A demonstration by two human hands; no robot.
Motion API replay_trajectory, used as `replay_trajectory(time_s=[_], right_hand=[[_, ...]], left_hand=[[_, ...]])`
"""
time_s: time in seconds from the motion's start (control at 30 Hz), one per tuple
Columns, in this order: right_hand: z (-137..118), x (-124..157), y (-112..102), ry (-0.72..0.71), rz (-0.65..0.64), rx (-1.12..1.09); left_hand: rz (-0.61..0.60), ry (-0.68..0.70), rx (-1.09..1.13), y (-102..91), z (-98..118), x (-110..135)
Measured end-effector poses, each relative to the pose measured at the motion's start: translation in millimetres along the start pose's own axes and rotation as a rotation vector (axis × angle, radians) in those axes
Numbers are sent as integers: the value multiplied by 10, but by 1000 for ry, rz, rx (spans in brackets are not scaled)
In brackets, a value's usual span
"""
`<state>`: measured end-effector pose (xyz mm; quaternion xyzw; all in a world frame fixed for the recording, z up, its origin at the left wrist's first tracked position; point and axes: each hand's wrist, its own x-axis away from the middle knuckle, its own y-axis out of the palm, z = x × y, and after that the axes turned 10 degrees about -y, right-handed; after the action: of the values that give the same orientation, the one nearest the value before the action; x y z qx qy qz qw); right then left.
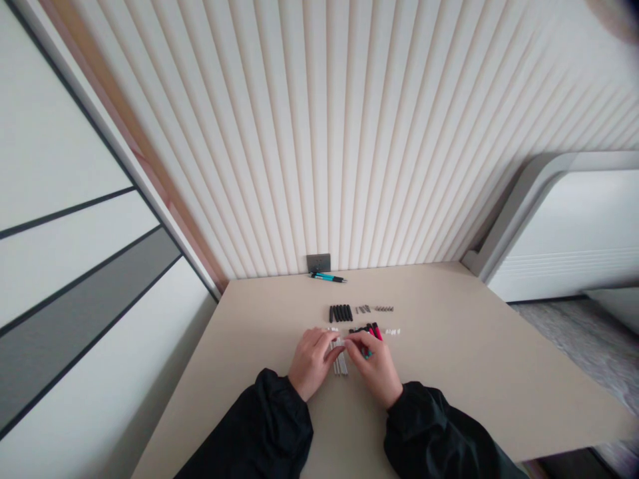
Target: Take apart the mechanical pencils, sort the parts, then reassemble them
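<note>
My left hand [311,362] and my right hand [378,370] are close together over the table, each with thumb and fingers pinched. Whatever the fingertips hold is too small to make out. Beneath them lies a row of thin white tubes [341,366], which look like pen refills, partly covered by my fingers. Red and black pen barrels [377,330] lie just beyond my right hand, and a bit of teal shows under its fingers. Farther back is a row of black sleeves [341,313]. To their right are small springs [363,309] and metal tips [384,309].
Two pens [327,277], teal and black, lie at the back of the beige table [239,372], below a dark wall socket [318,263]. Small white pieces [393,331] sit right of the barrels. A ribbed wall bounds the table behind; a white headboard [574,233] stands at right.
</note>
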<state>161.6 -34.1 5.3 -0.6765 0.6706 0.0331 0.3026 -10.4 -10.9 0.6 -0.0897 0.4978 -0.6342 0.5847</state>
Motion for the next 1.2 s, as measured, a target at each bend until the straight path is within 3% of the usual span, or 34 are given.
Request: replay_trajectory(time_s=[0.1, 0.23, 0.33, 0.43, 0.77, 1.2], right_hand=[[67, -39, -210, -39, 53, 127], [348, -49, -718, -96, 88, 410], [620, 14, -1094, -169, 3, 623], [813, 90, -1308, -209, -101, 747], [921, 125, -1292, -116, -166, 770], [956, 118, -1305, -157, -182, 738]], left_hand=[[-78, -39, -29, -48, 9, 1], [-200, -46, -68, -94, 35, 33], [-254, -25, -78, -78, 53, 59], [-285, -14, -81, -33, 61, 65], [-314, -17, -104, 30, 30, 74], [-298, 2, -83, 49, -1, 63]])
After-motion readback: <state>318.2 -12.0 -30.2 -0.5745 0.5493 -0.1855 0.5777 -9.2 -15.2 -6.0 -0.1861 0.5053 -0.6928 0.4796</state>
